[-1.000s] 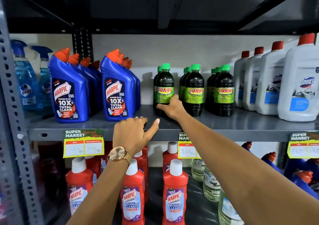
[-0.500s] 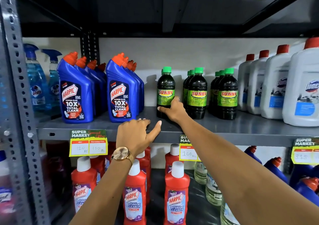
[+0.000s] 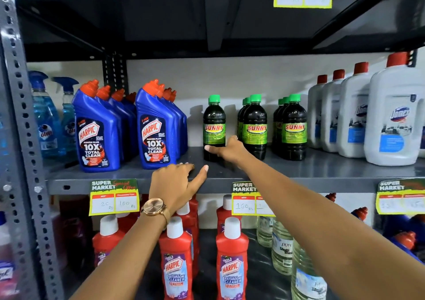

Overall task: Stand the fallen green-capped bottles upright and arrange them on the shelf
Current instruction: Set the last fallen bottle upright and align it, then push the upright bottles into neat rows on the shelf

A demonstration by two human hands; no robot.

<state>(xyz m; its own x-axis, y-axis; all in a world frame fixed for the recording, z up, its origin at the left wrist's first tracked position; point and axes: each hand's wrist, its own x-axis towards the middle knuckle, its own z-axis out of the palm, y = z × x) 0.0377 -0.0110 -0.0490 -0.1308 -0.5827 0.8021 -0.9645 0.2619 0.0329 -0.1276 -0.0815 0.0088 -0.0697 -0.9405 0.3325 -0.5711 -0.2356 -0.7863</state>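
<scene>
Dark bottles with green caps and "SUNNY" labels stand upright in three rows on the grey shelf (image 3: 333,168). My right hand (image 3: 230,150) reaches in and grips the base of the left front bottle (image 3: 213,124), thumb across its front and fingers behind. The middle row (image 3: 255,127) stands just right of that hand, and the right row (image 3: 294,127) is further along. Bottles behind the left front one are hidden. My left hand (image 3: 174,184), with a watch on its wrist, rests on the shelf's front edge, thumb out, holding nothing.
Blue Harpic bottles (image 3: 96,138) stand left of the green-capped ones, with spray bottles (image 3: 46,120) beyond. White red-capped jugs (image 3: 393,124) fill the right. Red Harpic bottles (image 3: 177,265) and clear bottles (image 3: 281,251) sit on the shelf below. Price tags (image 3: 113,197) hang from the edge.
The left row now shows a single cap where two showed before. My right hand stays at that bottle's base. The view has tilted up slightly; my left hand has barely moved.
</scene>
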